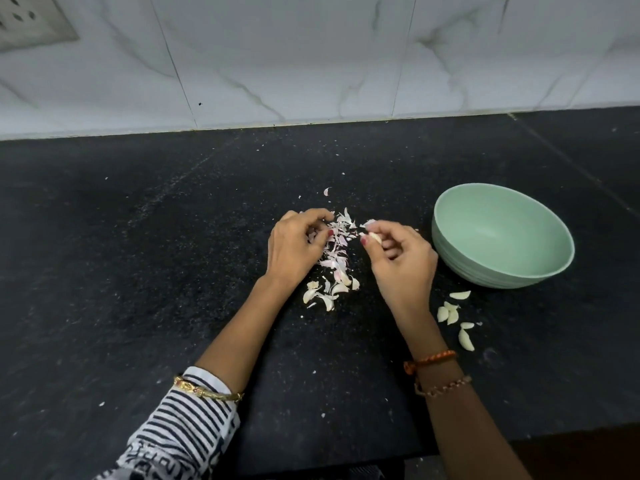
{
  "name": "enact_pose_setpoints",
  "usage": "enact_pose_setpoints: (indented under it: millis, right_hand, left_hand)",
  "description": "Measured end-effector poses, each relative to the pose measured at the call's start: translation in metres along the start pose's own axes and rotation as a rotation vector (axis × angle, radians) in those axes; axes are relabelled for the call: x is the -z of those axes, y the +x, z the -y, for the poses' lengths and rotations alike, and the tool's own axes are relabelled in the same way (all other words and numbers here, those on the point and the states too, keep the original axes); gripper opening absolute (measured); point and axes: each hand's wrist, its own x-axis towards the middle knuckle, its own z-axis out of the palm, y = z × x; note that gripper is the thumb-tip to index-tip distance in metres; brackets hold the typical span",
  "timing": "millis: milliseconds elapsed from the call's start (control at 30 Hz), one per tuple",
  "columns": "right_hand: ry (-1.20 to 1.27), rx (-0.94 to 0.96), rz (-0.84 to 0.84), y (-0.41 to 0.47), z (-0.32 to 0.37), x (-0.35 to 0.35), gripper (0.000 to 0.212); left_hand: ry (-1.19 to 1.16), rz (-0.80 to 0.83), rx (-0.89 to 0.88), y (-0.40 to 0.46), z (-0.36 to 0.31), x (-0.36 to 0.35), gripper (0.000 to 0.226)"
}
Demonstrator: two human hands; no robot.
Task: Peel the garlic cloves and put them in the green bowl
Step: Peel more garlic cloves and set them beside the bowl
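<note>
A green bowl (502, 237) sits on the black worktop (138, 271), to the right of both hands and near the right hand. As far as its inside shows, the bowl holds nothing; its near inner wall is hidden by the rim.

The right hand (398, 258) pinches a garlic clove (375, 237) between thumb and fingertips, lifted just above the worktop, with a bit of pale skin (367, 223) sticking out from the clove's far end. The other fingers of that hand are curled in toward the palm.

The left hand (294, 244) hovers over a pile of peelings (337, 251), its fingers curled downward with the tips among the papery scraps; whether it grips any of them cannot be told.

The pile of pinkish-white skins runs between the two hands and down toward the person, ending in a small cluster of thicker white pieces (322, 294).

A separate group of peeled cloves (453, 317) lies on the worktop just in front of the bowl, to the right of the right wrist, outside the bowl.

The left forearm wears a striped sleeve (187, 427) and a gold bangle (207, 389); the right wrist carries beaded bracelets (436, 372). A white marbled tile wall (311, 57) stands behind the worktop.
</note>
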Motion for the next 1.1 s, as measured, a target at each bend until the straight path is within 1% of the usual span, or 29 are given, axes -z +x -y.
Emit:
enact_pose_setpoints:
  millis: [200,333,433,500,533,633,733,833,867,967,1033,1100]
  right_hand:
    - [-0.359,0.157,-0.092,-0.023,-0.020,0.034,0.011]
    - [-0.476,0.134,-0.196,-0.041,-0.021,0.055,0.014]
    - [-0.531,0.068,-0.221,-0.050,-0.023,0.069,0.016]
    - [-0.538,-0.047,-0.162,-0.052,-0.027,0.074,0.020]
    - [-0.535,-0.075,-0.141,-0.053,-0.031,0.075,0.022]
    - [-0.535,-0.037,-0.145,-0.056,-0.033,0.075,0.025]
    - [-0.503,0.024,-0.170,-0.054,-0.024,0.068,0.027]
    - [-0.453,0.098,-0.092,-0.049,-0.010,0.058,0.028]
    - [-0.433,0.102,-0.045,-0.047,-0.004,0.055,0.027]
    - [-0.403,0.062,0.133,-0.039,0.009,0.043,0.037]
    - [-0.412,0.036,0.228,-0.032,0.014,0.035,0.038]
    - [-0.423,0.059,0.302,-0.025,0.016,0.027,0.037]
  left_hand:
    - [0.088,0.028,-0.137,-0.003,-0.002,-0.003,0.026]
    - [0.100,0.029,-0.166,-0.007,-0.005,-0.001,0.023]
    - [0.075,0.024,-0.141,-0.009,-0.007,0.001,0.020]
    - [0.079,0.033,-0.127,-0.010,-0.008,0.003,0.018]
    - [0.083,0.037,-0.120,-0.010,-0.008,0.003,0.017]
    - [0.075,0.035,-0.105,-0.011,-0.010,0.004,0.018]
    - [0.037,-0.005,-0.085,-0.011,-0.010,0.004,0.024]
    - [-0.006,-0.064,-0.072,-0.010,-0.010,0.005,0.024]
    - [-0.028,-0.086,-0.076,-0.010,-0.009,0.005,0.024]
    - [-0.068,-0.141,-0.054,-0.009,-0.006,0.006,0.027]
    - [-0.039,-0.176,-0.024,-0.008,-0.008,0.007,0.032]
    - [0.038,-0.184,0.018,-0.009,-0.011,0.007,0.037]
